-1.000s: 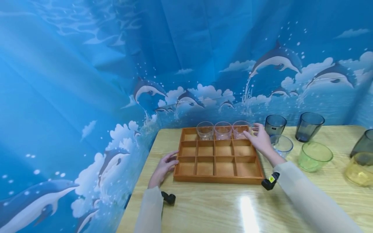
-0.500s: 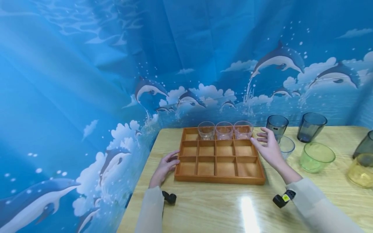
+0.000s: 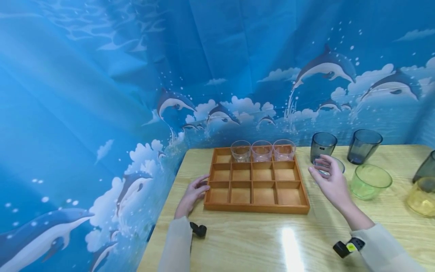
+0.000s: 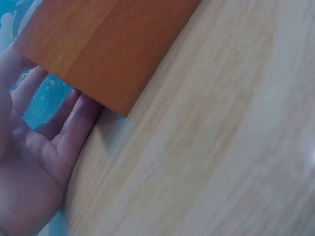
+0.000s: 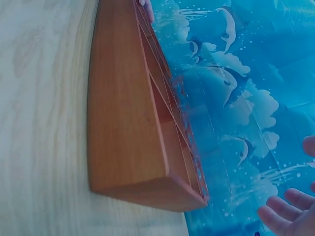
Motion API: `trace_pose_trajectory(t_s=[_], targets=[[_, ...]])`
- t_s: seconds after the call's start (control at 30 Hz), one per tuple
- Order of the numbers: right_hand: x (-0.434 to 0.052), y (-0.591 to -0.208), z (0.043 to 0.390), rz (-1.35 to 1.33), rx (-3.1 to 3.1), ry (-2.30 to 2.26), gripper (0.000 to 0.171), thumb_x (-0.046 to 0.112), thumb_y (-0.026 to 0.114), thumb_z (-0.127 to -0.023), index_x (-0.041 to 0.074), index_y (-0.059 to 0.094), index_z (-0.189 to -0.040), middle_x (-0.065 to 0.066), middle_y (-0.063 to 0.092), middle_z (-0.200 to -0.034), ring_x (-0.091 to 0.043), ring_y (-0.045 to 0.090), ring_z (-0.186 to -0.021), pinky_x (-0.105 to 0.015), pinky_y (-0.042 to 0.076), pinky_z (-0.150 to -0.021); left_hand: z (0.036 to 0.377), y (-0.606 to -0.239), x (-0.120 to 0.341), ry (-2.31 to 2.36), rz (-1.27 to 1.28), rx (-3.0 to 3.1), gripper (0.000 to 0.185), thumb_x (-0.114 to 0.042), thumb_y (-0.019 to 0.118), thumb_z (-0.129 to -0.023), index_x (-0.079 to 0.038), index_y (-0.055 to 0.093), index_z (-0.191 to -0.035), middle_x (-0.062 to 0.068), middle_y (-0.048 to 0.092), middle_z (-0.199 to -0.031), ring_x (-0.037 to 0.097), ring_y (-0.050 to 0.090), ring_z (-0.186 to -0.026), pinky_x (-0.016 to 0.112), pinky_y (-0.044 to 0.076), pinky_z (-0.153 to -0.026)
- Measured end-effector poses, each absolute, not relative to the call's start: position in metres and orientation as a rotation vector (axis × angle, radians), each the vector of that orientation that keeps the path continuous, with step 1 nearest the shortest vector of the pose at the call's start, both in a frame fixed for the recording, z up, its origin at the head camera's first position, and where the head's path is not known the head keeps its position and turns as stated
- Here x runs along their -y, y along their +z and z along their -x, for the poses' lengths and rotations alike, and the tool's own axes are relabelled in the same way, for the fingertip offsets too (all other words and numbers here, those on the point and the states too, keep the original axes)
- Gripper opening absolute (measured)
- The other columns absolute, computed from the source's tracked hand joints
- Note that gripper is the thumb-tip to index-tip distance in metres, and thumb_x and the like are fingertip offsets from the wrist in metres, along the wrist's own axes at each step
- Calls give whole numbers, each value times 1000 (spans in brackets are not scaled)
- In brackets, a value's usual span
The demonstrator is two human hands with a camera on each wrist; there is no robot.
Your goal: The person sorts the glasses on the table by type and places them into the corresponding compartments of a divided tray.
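A wooden tray (image 3: pixel 256 209) divided into several compartments lies on the table. Its back row holds a clear glass (image 3: pixel 240 153) and two pinkish glasses (image 3: pixel 261 153), with the back left compartment bare. My left hand (image 3: pixel 190 196) rests its fingers against the tray's left side; the left wrist view shows those fingers (image 4: pixel 74 128) touching the wood without curling round it. To the right of the tray, my right hand (image 3: pixel 334 185) is held with loosely bent fingers and nothing in them. A blue-rimmed clear glass (image 3: pixel 341 166) stands just behind it, partly hidden by the fingers.
Two dark grey-blue glasses (image 3: pixel 363 147) stand at the back right. A green glass (image 3: pixel 370 183) is right of my right hand. Farther right are a yellow glass (image 3: pixel 423 198) and another dark glass (image 3: pixel 426 166). A dolphin-printed curtain (image 3: pixel 217 75) hangs behind the table.
My right hand has left the rightmost pinkish glass, which stays in the back right compartment, and moved right towards the blue-rimmed glass. My left hand stays at the tray's side.
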State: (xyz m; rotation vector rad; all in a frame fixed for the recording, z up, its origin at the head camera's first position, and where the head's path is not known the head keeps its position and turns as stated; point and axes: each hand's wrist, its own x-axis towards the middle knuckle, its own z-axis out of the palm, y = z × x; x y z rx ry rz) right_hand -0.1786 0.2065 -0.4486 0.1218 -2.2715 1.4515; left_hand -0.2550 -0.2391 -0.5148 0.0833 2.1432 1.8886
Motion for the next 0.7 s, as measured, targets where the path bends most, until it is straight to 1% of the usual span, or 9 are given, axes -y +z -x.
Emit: trace_pose_trajectory(t_s=[0.1,0.2,0.27,0.3,0.37,0.47,0.53,0.6,0.7], targets=[[-212,-452,173,-90,2222,1454,56,13,59,-91,-2,31,-137,-12,49,-120,0,49,-100,-8,38,-76,255,-515,239,1893,-88,-2141,51,-14,61,-90,-14,46,-138,13,47,-127,20,52,-104,36,47,-80],[-218,-455,168,-48,2178,1440,56,9,61,-89,-4,34,-135,-1,48,-117,3,47,-99,-8,39,-77,255,-515,238,1896,-76,-2142,51,-13,61,-89,-15,46,-138,12,47,-126,20,52,-104,35,47,-79],[-221,-457,166,-6,2159,1419,56,8,63,-88,-5,35,-134,0,48,-118,2,46,-101,-7,40,-77,254,-515,238,1894,-67,-2145,50,-14,61,-89,-15,47,-137,12,47,-126,21,51,-104,35,47,-79],[-223,-458,165,18,2152,1414,56,7,64,-87,-5,36,-134,-1,47,-119,1,45,-103,-7,40,-78,254,-514,238,1895,-63,-2146,50,-14,61,-89,-16,47,-137,12,47,-127,21,51,-105,35,47,-79],[-227,-460,164,86,2149,1406,57,8,64,-87,-4,36,-134,-7,46,-123,-2,44,-108,-7,39,-80,253,-512,237,1895,-67,-2149,50,-14,61,-90,-15,46,-138,12,46,-129,22,51,-106,35,47,-79],[-232,-464,162,188,2158,1427,62,12,64,-87,-2,31,-138,-16,41,-132,-14,40,-119,-11,37,-87,253,-511,236,1887,-79,-2150,51,-15,60,-90,-15,45,-138,13,45,-133,23,50,-108,36,46,-81],[-236,-466,160,236,2180,1446,66,15,63,-88,0,26,-141,-20,35,-137,-23,35,-126,-16,35,-95,253,-512,236,1881,-84,-2150,50,-15,60,-91,-15,45,-139,14,44,-134,23,50,-109,36,46,-82],[-239,-468,159,253,2197,1473,71,18,62,-89,2,21,-144,-23,29,-141,-32,29,-131,-27,31,-102,254,-513,237,1878,-80,-2151,50,-14,60,-91,-16,45,-139,13,45,-134,22,50,-109,36,46,-82],[-242,-471,160,246,2220,1512,78,21,62,-89,4,13,-147,-25,21,-145,-38,21,-134,-43,25,-106,257,-522,240,1890,-78,-2153,51,-15,61,-90,-16,45,-139,12,45,-133,22,51,-108,36,46,-81]])
